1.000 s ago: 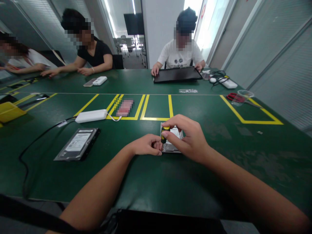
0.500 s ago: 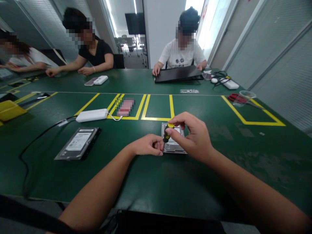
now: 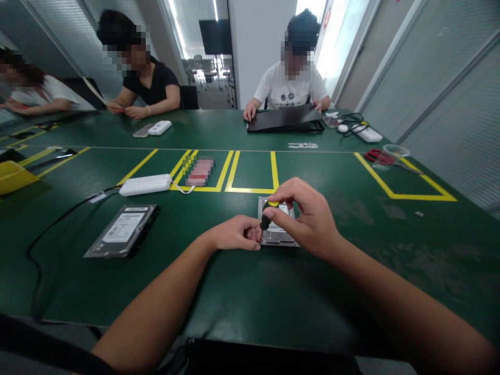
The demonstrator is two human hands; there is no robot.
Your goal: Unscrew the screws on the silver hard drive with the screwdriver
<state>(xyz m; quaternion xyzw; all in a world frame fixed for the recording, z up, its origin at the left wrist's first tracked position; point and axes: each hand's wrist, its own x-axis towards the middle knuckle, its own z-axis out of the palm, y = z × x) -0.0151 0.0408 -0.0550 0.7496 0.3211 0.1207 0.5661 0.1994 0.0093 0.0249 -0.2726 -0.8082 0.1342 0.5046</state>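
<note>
Here's my right hand [image 3: 310,221], thumb and fingers pinched around the screwdriver [image 3: 266,222], tilted over the left edge of the hard drive [image 3: 279,238]! My left hand [image 3: 236,233] curls against that edge; whether it's gripping, I can't tell. The drive lies flat on the green table [image 3: 234,297], a second drive [image 3: 125,229] well to its left, and across from me, a person holds a black panel [image 3: 285,119].

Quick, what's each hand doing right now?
Left hand: curled at the edge of the drive; can't tell if it's holding.
Right hand: closed, holding the screwdriver.
</note>
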